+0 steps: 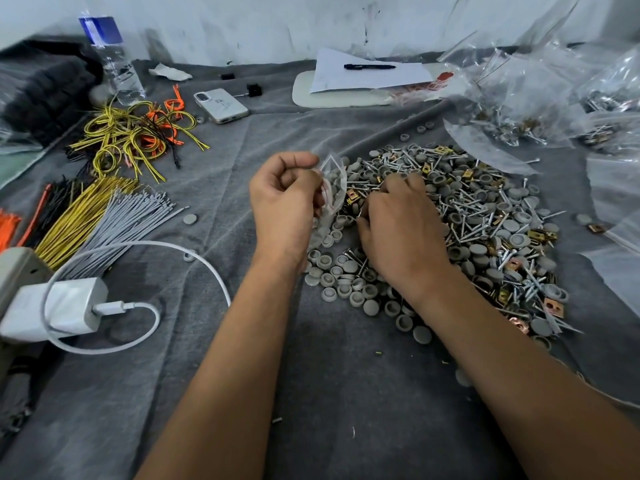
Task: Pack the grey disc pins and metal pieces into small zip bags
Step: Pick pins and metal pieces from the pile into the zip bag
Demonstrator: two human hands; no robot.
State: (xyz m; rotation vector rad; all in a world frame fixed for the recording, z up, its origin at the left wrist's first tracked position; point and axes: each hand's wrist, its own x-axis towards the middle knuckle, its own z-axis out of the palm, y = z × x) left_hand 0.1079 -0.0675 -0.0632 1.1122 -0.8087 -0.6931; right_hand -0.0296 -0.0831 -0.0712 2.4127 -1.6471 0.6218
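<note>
Bagging parts at the pile (485,230).
My left hand (284,202) pinches the bag (334,183); right hand (401,230) curls into the pile, grip unclear.

A scuffed whitish wall (263,26) runs well beyond the grip, smudged with dark marks. A creased grey cloth (339,382) covers the surface beneath and all around it, evenly lit.

No legible text; bottle label (100,30) blurred, unreadable.
</note>
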